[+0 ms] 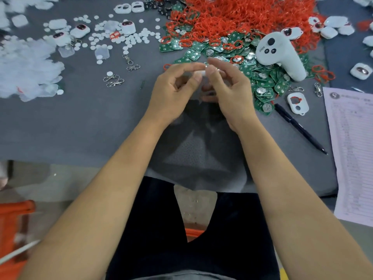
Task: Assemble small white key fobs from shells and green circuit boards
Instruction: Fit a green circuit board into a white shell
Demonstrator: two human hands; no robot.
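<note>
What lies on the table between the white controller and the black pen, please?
In the head view, green circuit boards spill between the white controller and the black pen, with one white shell holding a red ring just above the pen's near end.

You work at a table covered in grey felt cloth (80, 122). Take the white plastic handheld controller (279, 55) as your landmark: green square circuit boards (262, 85) lie heaped around and under it, red rubber rings (242, 15) pile up behind it, small white round discs (129, 38) scatter far to its left, and a black pen (298, 128) lies in front of it.
</note>
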